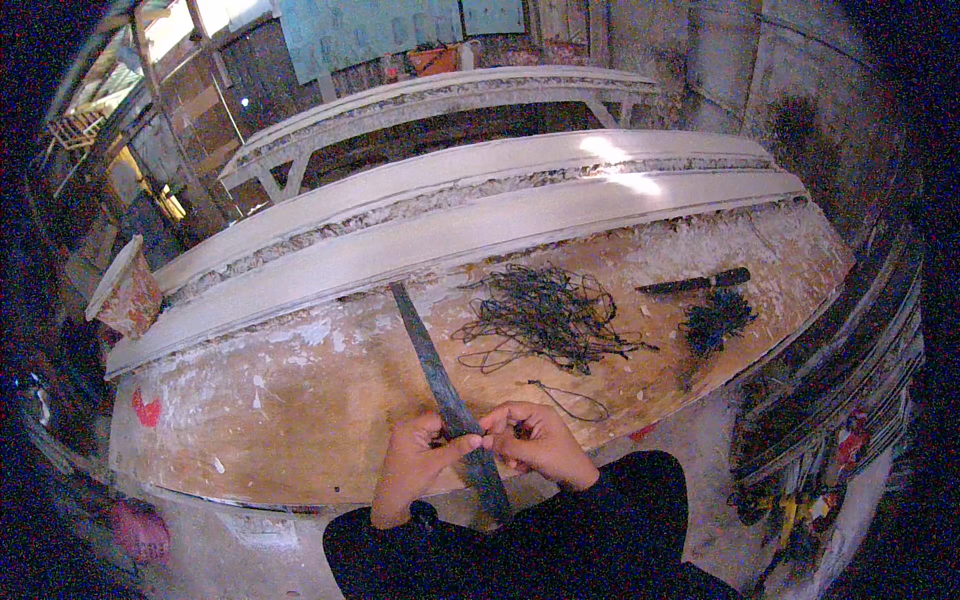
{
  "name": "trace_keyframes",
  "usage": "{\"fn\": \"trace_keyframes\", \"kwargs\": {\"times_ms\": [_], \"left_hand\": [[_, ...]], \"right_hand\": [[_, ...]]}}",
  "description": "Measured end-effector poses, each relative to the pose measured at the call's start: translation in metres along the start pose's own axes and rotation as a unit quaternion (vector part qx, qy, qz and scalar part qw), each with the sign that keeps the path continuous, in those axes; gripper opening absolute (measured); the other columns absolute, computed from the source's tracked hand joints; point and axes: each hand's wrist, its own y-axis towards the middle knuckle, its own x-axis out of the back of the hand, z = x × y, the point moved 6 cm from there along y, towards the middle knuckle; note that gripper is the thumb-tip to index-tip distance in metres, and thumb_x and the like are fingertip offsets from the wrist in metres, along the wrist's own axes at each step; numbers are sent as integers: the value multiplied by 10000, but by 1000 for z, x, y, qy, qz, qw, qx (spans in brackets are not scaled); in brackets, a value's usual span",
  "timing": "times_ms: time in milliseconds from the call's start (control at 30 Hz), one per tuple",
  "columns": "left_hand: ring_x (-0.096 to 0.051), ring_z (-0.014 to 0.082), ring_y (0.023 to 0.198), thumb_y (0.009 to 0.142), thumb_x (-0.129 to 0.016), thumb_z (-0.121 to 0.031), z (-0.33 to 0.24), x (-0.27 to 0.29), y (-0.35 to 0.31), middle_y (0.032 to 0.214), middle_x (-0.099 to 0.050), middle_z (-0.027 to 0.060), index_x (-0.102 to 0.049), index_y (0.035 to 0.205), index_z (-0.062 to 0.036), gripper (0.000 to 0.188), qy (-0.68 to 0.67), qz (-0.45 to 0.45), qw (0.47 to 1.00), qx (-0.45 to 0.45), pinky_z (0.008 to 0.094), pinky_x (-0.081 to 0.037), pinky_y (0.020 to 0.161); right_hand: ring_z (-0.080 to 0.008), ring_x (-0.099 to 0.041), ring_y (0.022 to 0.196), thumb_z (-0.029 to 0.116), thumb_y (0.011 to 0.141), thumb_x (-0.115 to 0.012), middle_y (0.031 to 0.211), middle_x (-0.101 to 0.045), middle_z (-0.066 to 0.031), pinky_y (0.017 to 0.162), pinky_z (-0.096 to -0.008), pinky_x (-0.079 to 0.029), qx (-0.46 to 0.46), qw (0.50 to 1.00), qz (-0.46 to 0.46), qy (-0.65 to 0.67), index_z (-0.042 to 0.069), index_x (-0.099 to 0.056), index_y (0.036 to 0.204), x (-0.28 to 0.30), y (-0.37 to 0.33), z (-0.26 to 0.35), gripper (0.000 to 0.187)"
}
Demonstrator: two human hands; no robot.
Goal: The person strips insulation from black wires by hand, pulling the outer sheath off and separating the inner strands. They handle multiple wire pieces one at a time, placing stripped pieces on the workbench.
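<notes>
A long, narrow dark grey strip [428,352] slants from the worn wooden tabletop [300,420] toward my body. My left hand [412,462] is closed on it near its lower part, thumb laid across the top. At the strip's right edge, my right hand [548,448] is closed in a pinch, its fingertips meeting the left thumb. Whatever those right fingers hold is too small to make out. Right of the strip lies a loose tangle of dark cord [545,318], with a single cord loop [582,404] nearer me. Farther right are a dark-handled knife [700,283] and a small dark clump [717,320].
Pale long planks [400,240] with rough gaps run along the table's far side, and a whitish bench [450,95] stands behind. A stained bucket-like container [128,290] is at the left end. Stacked boards [835,375] lie to the right. A pink object [140,530] rests on the floor.
</notes>
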Motion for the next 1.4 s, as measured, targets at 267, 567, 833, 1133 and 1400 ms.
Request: {"fn": "trace_keyframes", "kwargs": {"times_ms": [267,567,833,1133,1400], "left_hand": [[-547,76,672,713,-643,-48,-6,-9,-3,755,-609,19,-616,818,-14,114,-24,8,1000,16,219,-445,611],[-541,78,685,731,-605,-20,2,-12,0,786,-596,21,-574,880,-14,152,-39,-7,999,-9,222,-445,610],[-538,74,677,758,-589,-58,-3,-13,-2,771,-593,25,-559,883,-10,138,45,15,998,-36,221,-449,585],[-535,67,654,771,-582,-84,-4,-13,-2,762,-595,28,-559,894,-16,142,59,16,998,-31,229,-451,540],[-514,62,662,767,-584,-85,21,-8,2,744,-577,11,-564,902,-10,155,6,27,1000,2,208,-431,563]], "right_hand": [[-19,-442,443,133,777,-590,607,-512,35,376,-160,-341,25,999,-43,-14,66,-537,769,5,-3,-2,86],[-15,-435,519,53,729,-592,624,-496,44,447,-161,-343,100,990,-74,-61,59,-524,743,2,-3,2,70],[-47,-466,602,29,679,-610,652,-513,12,527,-186,-386,144,967,-90,-190,38,-525,742,0,-6,10,106],[-65,-493,608,47,678,-617,671,-532,-9,537,-195,-403,151,955,-115,-228,37,-532,749,-1,-6,14,112],[-148,-551,673,98,715,-579,722,-568,-59,624,-279,-446,140,971,-105,-164,40,-536,750,0,-5,10,81]]}}
